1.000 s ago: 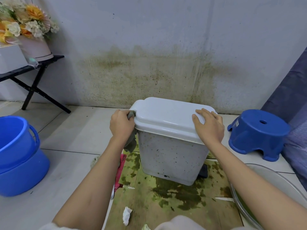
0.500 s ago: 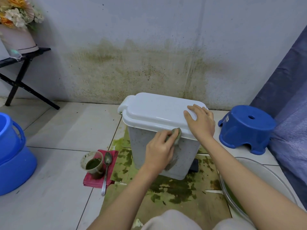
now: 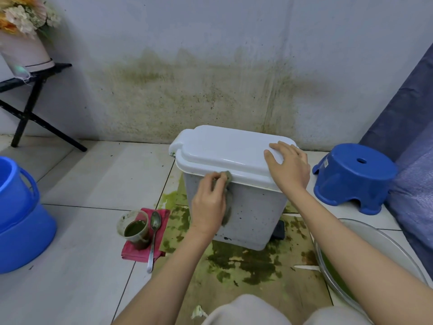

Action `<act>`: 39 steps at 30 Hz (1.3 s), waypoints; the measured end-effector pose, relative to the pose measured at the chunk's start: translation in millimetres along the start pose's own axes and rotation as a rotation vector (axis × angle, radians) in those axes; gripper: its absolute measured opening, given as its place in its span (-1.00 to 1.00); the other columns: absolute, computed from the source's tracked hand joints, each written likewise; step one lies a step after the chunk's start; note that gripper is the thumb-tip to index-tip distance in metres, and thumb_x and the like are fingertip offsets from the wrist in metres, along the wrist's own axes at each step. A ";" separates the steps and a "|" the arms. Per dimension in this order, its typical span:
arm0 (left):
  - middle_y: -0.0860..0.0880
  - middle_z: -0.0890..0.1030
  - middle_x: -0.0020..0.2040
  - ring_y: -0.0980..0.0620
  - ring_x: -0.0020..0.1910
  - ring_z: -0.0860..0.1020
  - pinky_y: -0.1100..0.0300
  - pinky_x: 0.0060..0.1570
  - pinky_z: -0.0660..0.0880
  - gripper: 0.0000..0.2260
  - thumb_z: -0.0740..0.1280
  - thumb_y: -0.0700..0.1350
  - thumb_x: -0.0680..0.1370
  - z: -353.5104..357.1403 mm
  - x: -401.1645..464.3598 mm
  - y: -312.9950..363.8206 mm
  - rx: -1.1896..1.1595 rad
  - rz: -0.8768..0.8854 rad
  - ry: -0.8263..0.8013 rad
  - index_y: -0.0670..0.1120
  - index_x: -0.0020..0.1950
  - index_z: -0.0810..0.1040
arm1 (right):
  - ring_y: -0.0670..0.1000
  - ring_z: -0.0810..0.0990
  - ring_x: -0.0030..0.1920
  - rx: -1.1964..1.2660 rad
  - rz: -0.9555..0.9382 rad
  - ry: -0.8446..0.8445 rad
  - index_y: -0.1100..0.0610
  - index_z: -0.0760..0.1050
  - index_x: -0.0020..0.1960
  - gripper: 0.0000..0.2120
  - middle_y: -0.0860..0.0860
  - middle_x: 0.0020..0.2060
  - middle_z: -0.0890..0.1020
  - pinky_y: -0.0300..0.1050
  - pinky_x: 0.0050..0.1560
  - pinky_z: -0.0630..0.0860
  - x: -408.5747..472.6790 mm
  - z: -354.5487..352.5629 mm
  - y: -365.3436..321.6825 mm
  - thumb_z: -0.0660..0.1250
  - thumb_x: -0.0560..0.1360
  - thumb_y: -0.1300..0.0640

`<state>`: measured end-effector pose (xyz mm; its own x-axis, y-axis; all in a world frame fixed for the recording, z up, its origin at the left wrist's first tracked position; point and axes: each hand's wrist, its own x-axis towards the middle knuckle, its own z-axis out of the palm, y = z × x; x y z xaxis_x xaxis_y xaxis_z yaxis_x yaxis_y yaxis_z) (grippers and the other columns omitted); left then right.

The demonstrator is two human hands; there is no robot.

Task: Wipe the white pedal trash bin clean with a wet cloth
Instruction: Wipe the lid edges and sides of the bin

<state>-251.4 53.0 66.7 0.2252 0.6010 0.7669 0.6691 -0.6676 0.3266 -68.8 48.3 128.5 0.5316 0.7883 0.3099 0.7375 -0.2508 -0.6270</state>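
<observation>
Wiping bin front — lid shut

L hand [image 3: 208, 202] clamps grey cloth [image 3: 227, 198] vs front wall of white pedal bin [image 3: 255, 214] (on stained cardboard [image 3: 257, 277]); R hand [image 3: 289, 167] flat, fingers apart, on lid's right end.

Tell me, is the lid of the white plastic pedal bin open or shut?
Shut. The lid lies flat on the white plastic pedal bin, its rim seated all along the front edge, with the right hand resting on it.
</observation>
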 end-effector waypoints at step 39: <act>-0.20 0.59 -0.11 -0.12 -0.07 0.47 0.07 -0.45 0.55 -0.89 0.32 -0.33 0.44 -37.0 -2.3 -76.1 0.178 0.033 0.052 -0.28 -0.09 0.63 | 0.00 0.24 0.41 0.005 -0.033 0.043 -0.02 0.47 0.28 -0.67 -0.10 0.35 0.44 0.01 0.33 0.28 -10.9 -0.4 -1.4 0.18 0.57 -0.08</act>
<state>-329.1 86.2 60.5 0.2153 0.5538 0.8043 0.7777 -0.5954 0.2018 -75.5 39.8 126.3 0.5248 0.7710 0.3607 0.7528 -0.2227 -0.6195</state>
